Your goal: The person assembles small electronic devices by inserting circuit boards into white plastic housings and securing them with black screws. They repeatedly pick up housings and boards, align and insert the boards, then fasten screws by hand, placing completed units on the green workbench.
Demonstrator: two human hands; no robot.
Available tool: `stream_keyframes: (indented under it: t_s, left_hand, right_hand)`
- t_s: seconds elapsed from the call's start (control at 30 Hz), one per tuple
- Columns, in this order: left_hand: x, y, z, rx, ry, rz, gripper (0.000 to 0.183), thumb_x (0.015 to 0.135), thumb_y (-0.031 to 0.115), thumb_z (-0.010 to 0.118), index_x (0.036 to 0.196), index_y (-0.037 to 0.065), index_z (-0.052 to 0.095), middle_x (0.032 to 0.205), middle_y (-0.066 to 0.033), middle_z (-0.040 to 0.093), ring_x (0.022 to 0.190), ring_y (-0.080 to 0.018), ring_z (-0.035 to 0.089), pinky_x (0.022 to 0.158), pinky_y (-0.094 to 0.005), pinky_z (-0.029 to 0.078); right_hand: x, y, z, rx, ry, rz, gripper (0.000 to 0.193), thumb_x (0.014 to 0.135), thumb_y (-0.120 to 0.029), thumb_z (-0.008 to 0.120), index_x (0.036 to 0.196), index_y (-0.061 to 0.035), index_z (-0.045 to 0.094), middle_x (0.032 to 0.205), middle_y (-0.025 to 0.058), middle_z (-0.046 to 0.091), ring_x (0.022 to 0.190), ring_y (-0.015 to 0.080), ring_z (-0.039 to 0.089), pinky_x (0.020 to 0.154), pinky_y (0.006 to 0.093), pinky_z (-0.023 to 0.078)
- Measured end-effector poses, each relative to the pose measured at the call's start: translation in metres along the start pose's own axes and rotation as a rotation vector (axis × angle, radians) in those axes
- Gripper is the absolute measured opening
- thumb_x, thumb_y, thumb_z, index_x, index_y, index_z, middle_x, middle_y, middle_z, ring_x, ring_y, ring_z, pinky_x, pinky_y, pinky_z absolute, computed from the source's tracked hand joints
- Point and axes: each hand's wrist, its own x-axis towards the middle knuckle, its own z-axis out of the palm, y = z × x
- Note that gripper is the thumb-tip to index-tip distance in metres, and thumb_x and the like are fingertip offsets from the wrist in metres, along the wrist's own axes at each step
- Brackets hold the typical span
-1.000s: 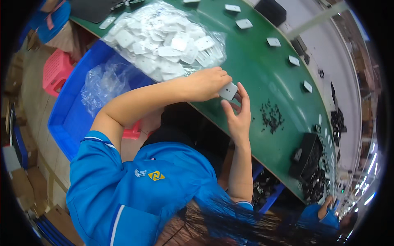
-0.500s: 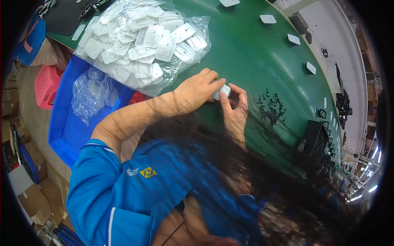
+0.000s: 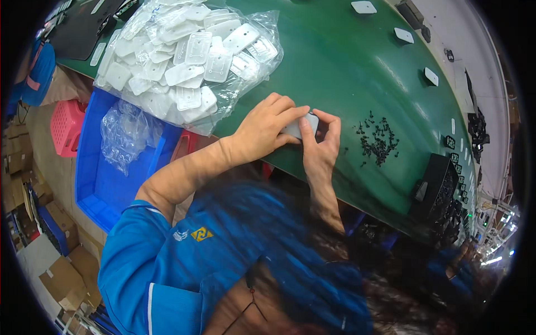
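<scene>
Between my two hands is a small white plastic cover (image 3: 294, 129) with rounded corners, held over the green table. My left hand (image 3: 267, 124) grips it from the left, fingers reaching across its top side. From the right, my right hand (image 3: 322, 144) pinches it with thumb and index finger; the thumb presses on the face. My fingers hide much of the cover. Small black parts (image 3: 378, 138), perhaps screws, lie scattered just right of my right hand. A clear plastic bag (image 3: 262, 68) heaped with white plastic covers (image 3: 198, 49) lies beyond my left hand.
A blue bin (image 3: 99, 192) with crumpled clear plastic (image 3: 129, 134) stands left of the green table (image 3: 318, 50). A black box (image 3: 432, 181) sits at the right. Single white covers (image 3: 403, 36) line the far edge. A pink stool (image 3: 66, 127) and another person's blue sleeve (image 3: 42, 72) are at left.
The view has shifted a little, so the table's items sit differently in it. Both hands keep hold of the white plastic cover, and the right fingers have moved slightly around its edge.
</scene>
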Motion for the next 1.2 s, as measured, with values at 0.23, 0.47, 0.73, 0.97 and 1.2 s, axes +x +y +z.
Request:
stream_keyframes:
  t_s: [0.23,0.47,0.73,0.97,1.2]
  left_hand:
    - [-0.012,0.007,0.005,-0.200,0.065,-0.146,0.047,0.075,0.009,0.071,0.118,0.004,0.052,0.111,-0.0147,0.054,0.105,-0.0328,0.050,0.091,-0.0385,0.041]
    - [-0.018,0.044,0.020,-0.691,0.113,-0.420,0.049,0.089,0.004,0.057,0.133,0.004,0.038,0.126,-0.0147,0.052,0.117,-0.0224,0.051,0.098,-0.0328,0.041]
    - [-0.024,0.045,0.039,-0.759,0.136,-0.388,0.034,0.098,0.017,0.047,0.128,0.000,0.047,0.129,-0.0093,0.051,0.120,-0.0168,0.048,0.099,-0.0309,0.041]
    - [-0.003,0.069,0.029,-1.259,0.124,-0.727,0.041,0.100,0.030,0.041,0.128,-0.001,0.043,0.124,-0.0156,0.048,0.115,-0.0221,0.052,0.096,-0.0414,0.049]
    - [-0.001,0.072,0.032,-1.317,0.056,-0.759,0.042,0.099,0.031,0.045,0.125,-0.002,0.045,0.123,-0.0148,0.050,0.115,-0.0226,0.053,0.094,-0.0419,0.050]
  right_hand:
    - [-0.002,0.003,-0.010,0.272,-0.082,-0.062,0.021,0.086,-0.009,0.066,0.104,-0.0019,0.057,0.100,0.0054,0.055,0.091,0.0135,0.054,0.082,0.0265,0.044]
    - [-0.012,0.012,-0.021,0.463,-0.099,-0.123,0.024,0.083,0.000,0.066,0.105,-0.0033,0.058,0.112,0.0091,0.059,0.102,0.0166,0.056,0.091,0.0291,0.044]
    - [-0.013,0.019,-0.026,0.655,-0.135,-0.154,0.024,0.083,0.003,0.065,0.105,-0.0032,0.058,0.116,0.0107,0.061,0.106,0.0177,0.056,0.094,0.0306,0.044]
    - [-0.017,0.008,-0.041,0.612,-0.101,-0.118,0.025,0.083,0.001,0.066,0.107,-0.0036,0.060,0.113,0.0086,0.061,0.105,0.0165,0.056,0.094,0.0299,0.043]
    - [-0.021,0.006,-0.055,0.368,-0.086,-0.201,0.025,0.084,-0.006,0.067,0.108,-0.0035,0.062,0.110,0.0068,0.061,0.104,0.0168,0.056,0.093,0.0294,0.043]
